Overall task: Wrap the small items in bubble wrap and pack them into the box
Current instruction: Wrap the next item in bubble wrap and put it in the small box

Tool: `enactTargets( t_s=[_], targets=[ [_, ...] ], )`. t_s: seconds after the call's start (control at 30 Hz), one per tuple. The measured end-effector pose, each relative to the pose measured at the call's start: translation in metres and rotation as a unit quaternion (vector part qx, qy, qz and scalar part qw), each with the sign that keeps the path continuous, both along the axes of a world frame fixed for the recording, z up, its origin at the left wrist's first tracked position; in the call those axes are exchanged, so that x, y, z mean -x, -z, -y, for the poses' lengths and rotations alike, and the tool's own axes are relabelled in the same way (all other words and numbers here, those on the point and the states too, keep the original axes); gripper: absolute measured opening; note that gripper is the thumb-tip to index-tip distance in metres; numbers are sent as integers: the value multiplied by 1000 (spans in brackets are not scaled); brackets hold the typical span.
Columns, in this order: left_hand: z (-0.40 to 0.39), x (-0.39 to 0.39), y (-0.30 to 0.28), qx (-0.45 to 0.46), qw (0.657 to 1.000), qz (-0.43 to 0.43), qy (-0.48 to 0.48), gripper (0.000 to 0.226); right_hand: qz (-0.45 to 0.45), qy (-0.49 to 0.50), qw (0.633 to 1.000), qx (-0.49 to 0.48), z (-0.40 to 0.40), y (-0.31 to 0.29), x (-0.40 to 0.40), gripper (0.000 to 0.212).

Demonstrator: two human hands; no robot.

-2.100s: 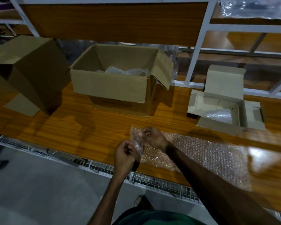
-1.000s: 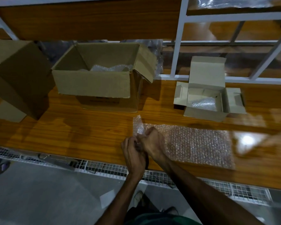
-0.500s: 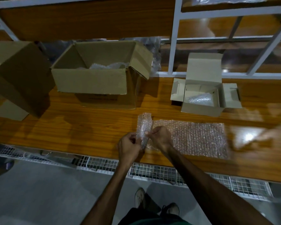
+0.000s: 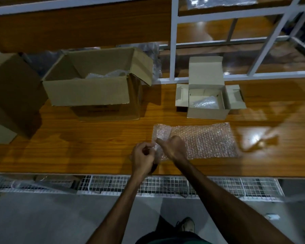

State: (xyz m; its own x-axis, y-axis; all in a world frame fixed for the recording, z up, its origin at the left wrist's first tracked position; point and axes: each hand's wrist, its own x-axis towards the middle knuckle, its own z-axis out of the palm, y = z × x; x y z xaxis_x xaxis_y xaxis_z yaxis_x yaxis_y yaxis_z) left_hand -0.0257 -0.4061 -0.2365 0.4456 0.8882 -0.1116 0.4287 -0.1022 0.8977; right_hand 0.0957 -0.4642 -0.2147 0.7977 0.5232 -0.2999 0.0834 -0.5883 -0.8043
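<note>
Head view: both hands at the near-left end of the bubble wrap sheet (image 4: 206,140), close together. Left hand (image 4: 143,156) curled, pinching the rolled edge; right hand (image 4: 173,147) curled, pinching the wrap just beside it. Rolled left end (image 4: 161,133) now stands up off the tabletop (image 4: 95,143), taller and more defined than a second ago, when only a small corner poked up behind closed fists. Rest of the sheet lies flat, extending right. Small item itself not visible, presumably inside the roll between the hands; cannot confirm. Reads as rolling just started: one turn or so made, most of the sheet unused. Small open box (image 4: 207,103) beyond the sheet, already holds one clear wrapped bundle (image 4: 205,103), likely the packing target. Larger open carton (image 4: 99,85) to the left with plastic inside. Next probably: roll rightward along the sheet, then drop into the small box. Risk: item slipping out of an open end of the roll.
</note>
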Motion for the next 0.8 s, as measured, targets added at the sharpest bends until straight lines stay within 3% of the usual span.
enactTargets(
  t_s=[0.13,0.27,0.4,0.43,0.5,0.63,0.7,0.8],
  targets=[
    [-14,-3,-9,26,999,18,34,4,-31,0,1000,0,5,4,0,54],
    [-30,-12,6,-1,991,-77,110,42,-90,-4,993,-80,28,-5,-2,33],
    [-20,-22,-4,-13,989,-101,103,53,-18,21,998,-52,33,-6,-3,27],
    [-14,-24,-6,-22,990,-97,102,47,5,35,999,-40,32,-5,-2,30],
    [0,-28,-10,-63,988,-103,92,12,42,45,998,-34,30,-9,3,45],
    [16,-32,-10,-119,982,-108,101,35,81,48,995,21,35,-4,0,58],
    [11,-30,-5,-82,986,-76,125,30,48,51,997,18,40,-1,-4,63],
    [0,-24,-7,26,993,-1,119,12,-21,49,999,-1,48,-2,-8,54]
  ],
)
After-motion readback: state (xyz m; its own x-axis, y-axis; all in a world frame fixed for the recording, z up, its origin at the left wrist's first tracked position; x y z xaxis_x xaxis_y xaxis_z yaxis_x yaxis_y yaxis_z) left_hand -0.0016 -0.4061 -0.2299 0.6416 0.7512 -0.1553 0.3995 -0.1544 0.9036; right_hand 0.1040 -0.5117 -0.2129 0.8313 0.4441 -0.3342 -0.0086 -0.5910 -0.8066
